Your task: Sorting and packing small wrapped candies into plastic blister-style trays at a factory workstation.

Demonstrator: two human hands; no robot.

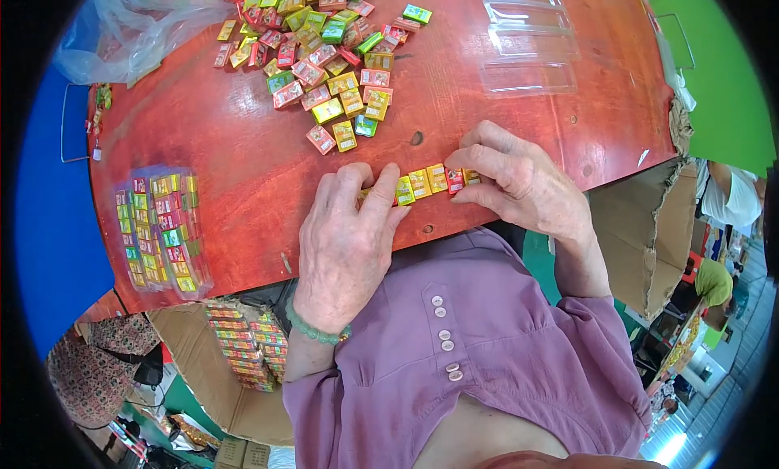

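While we sat at the red table [243, 144], its surface filled the upper part of the frame, with a heap of small coloured boxes [324, 63] at the top centre. We had a see-through bag [138, 31] at upper left, plastic trays [527, 79] at upper right, and wrapped packs [162, 225] at left. A blue panel [49, 250] and a green panel [722, 63] flanked us; an open carton [195, 372] at lower left held more packs, and another carton [649, 225] stood at right.

Just right of the frame's centre lay our row of small boxes [418, 182]. Our right hand [519, 181] spanned its right end narrowly, thumb and fingertips holding a red box. Our left hand [349, 234] covered its left end, fingers bent, thumb near the index finger; we could not tell whether it gripped.
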